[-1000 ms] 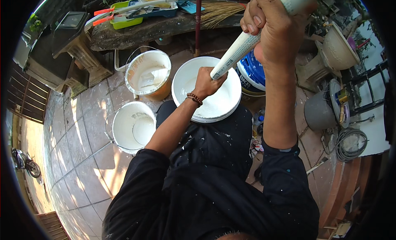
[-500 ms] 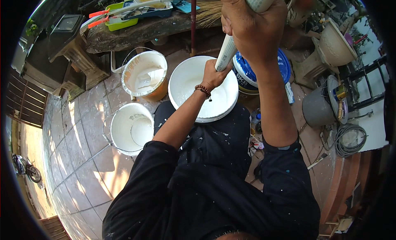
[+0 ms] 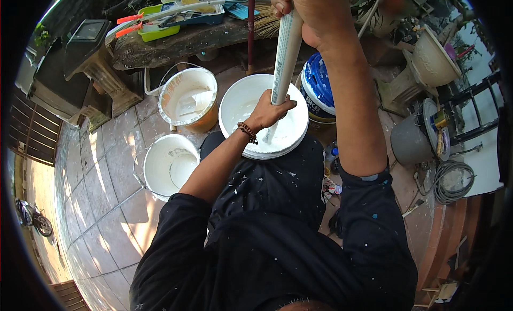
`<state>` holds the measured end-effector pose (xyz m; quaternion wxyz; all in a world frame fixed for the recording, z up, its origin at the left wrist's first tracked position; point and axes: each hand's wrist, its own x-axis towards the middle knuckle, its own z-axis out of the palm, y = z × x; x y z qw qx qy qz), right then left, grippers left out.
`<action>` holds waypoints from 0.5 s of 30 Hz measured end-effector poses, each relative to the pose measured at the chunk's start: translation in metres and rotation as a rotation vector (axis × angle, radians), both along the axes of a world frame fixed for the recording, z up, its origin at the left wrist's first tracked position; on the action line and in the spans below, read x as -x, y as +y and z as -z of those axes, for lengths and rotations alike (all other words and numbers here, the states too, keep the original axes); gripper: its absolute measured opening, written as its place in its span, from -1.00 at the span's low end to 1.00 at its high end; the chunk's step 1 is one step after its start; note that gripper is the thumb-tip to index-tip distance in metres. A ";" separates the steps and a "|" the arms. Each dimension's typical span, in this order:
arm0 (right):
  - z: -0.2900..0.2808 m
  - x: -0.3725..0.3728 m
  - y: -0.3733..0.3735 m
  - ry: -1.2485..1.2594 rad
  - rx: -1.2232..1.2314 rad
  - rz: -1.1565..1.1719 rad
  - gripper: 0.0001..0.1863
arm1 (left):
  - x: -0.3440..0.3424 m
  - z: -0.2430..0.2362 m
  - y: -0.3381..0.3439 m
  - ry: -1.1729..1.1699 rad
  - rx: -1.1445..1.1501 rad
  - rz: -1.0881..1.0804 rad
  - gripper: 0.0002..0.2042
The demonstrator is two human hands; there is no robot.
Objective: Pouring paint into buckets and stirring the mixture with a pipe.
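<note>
A pale plastic pipe stands nearly upright, its lower end inside a white bucket between my knees. My left hand, with a beaded bracelet at the wrist, is wrapped round the pipe low down, over the bucket's mouth. Higher up, at the top edge of the view, my right hand grips the same pipe; part of this hand is cut off by the frame. White liquid-looking material lies in the bucket, and the pipe's tip meets it near the front wall.
An orange-sided bucket and a smaller white bucket stand to the left. A blue-lidded paint bucket is on the right. A log bench at the back holds a green tray. A coiled hose lies far right.
The pipe has swung from a rightward slant to nearly upright. My right hand has moved up and left with it, and my left hand has shifted slightly down and left.
</note>
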<state>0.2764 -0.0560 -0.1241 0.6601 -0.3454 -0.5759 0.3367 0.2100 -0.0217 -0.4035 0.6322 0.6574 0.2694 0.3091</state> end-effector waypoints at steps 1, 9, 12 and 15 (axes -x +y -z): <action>0.000 0.003 -0.003 0.036 -0.028 -0.010 -0.63 | 0.007 0.002 0.001 0.018 -0.018 -0.019 -0.68; 0.010 0.021 -0.007 0.093 -0.126 0.029 -0.68 | 0.025 0.015 0.027 0.112 -0.245 -0.232 -0.62; 0.015 0.021 -0.007 0.031 -0.203 -0.048 -0.72 | 0.020 0.019 0.038 0.019 -0.276 -0.332 -0.61; 0.018 0.019 -0.012 0.012 -0.165 -0.102 -0.75 | 0.011 0.021 0.044 -0.009 -0.382 -0.383 -0.62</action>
